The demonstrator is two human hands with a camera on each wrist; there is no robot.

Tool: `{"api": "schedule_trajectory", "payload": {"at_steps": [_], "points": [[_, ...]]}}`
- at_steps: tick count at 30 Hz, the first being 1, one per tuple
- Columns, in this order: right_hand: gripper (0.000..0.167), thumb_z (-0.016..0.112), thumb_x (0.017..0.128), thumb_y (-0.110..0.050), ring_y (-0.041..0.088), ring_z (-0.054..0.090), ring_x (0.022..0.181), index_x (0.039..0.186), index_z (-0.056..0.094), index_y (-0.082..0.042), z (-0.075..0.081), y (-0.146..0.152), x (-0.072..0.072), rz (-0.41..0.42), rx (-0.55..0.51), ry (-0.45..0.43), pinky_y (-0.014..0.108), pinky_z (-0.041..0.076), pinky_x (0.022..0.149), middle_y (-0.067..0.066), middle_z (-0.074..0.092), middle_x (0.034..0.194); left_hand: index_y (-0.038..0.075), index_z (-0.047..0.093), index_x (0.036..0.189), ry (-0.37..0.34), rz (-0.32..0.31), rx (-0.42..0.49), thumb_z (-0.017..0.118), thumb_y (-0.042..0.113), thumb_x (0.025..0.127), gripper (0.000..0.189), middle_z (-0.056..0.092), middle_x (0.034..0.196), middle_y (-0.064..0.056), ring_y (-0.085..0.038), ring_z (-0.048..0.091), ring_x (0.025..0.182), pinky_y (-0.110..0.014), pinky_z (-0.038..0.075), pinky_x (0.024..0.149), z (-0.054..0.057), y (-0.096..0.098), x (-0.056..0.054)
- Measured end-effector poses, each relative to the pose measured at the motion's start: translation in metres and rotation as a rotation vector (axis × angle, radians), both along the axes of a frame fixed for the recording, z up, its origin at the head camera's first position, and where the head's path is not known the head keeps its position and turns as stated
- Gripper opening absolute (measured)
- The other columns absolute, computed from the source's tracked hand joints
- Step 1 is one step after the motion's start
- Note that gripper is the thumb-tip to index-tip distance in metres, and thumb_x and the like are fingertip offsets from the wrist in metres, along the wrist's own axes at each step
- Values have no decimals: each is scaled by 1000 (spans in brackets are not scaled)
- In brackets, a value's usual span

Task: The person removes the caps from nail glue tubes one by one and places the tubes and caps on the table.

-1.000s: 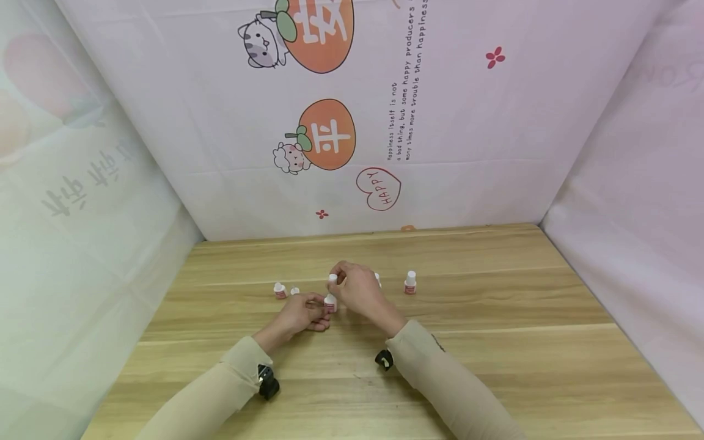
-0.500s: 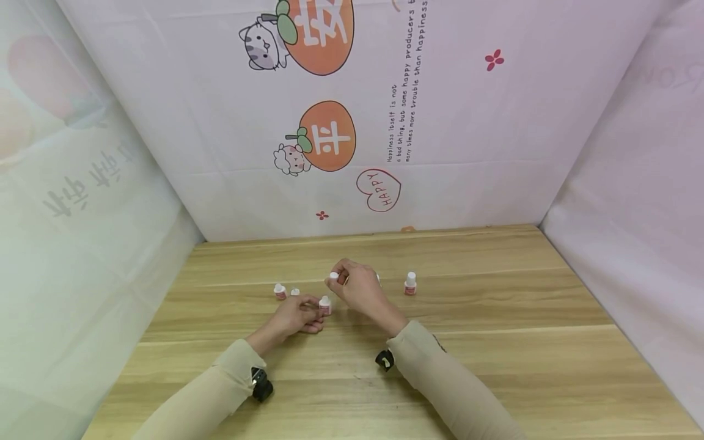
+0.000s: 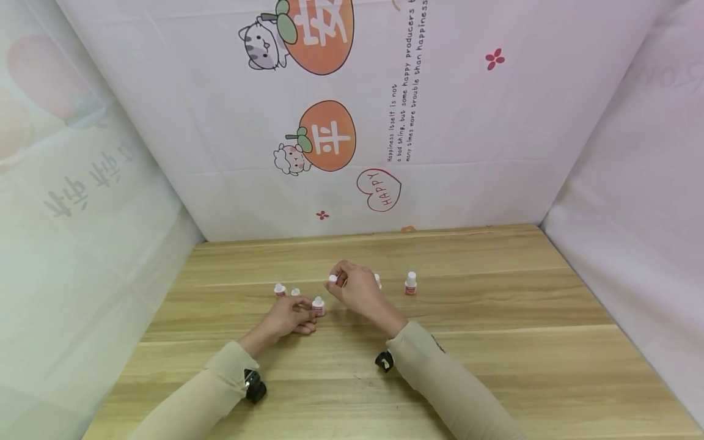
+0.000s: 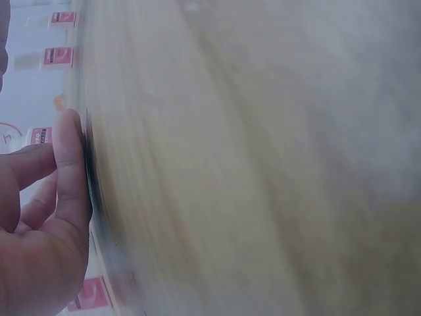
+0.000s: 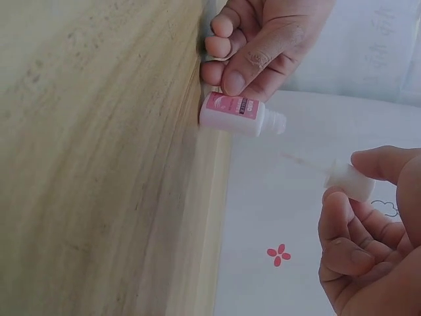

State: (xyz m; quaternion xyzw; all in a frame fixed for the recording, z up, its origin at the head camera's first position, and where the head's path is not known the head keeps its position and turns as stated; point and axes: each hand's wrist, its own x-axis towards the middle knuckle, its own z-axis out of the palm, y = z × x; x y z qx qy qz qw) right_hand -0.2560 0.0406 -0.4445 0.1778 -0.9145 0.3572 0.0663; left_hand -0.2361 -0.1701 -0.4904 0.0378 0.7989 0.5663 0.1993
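Between the thumb and fingers of my left hand point(image 3: 287, 318) is a small white bottle point(image 3: 318, 307) with a pink label. It stands on the table, and its uncapped neck point(image 5: 276, 124) shows in the right wrist view. My right hand point(image 3: 360, 290) pinches a white brush cap point(image 5: 351, 181) between thumb and fingers. From that cap a thin pale brush point(image 5: 302, 160) points toward the bottle's neck, apart from it. In the left wrist view, fingers partly cover the held bottle point(image 4: 41, 135).
Two similar bottles stand beyond my left hand, one at the far left point(image 3: 280, 290) and one partly hidden point(image 3: 295, 293). Behind my right hand another bottle point(image 3: 377, 280) is mostly covered. Farther right stands a capped bottle point(image 3: 410, 283). A printed cloth point(image 3: 451, 153) rises behind the wooden table point(image 3: 495, 366).
My left hand has slid the bottle left along the table, away from the right hand. The right hand with the brush cap has stayed almost in place.
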Motion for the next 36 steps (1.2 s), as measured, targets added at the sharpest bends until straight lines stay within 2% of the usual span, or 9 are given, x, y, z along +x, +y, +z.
{"api": "schedule_trajectory", "payload": {"at_steps": [13,26,36], "points": [[16,72,91,-32,6,52,62,94,61,-21,-3,-3,1,18,16,-42,20,43,55,-9,63,78,-12,55,126,-3,13,-1,60,4,98,32,73,94,-21,-11,70,67,-27,63,63,0,-11,2],[15,73,89,-32,7,52,65,91,60,-23,-6,-5,2,29,41,-49,20,43,57,-10,63,78,-11,55,126,-3,49,-55,60,2,97,32,73,89,-16,-7,65,62,-22,59,57,0,-26,2],[17,74,85,-31,8,55,69,91,60,-23,-6,-7,4,40,43,-50,21,45,60,-8,63,81,-11,54,126,-4,64,-52,60,2,97,32,73,88,-12,-6,63,62,-20,56,54,0,-32,0]]}}
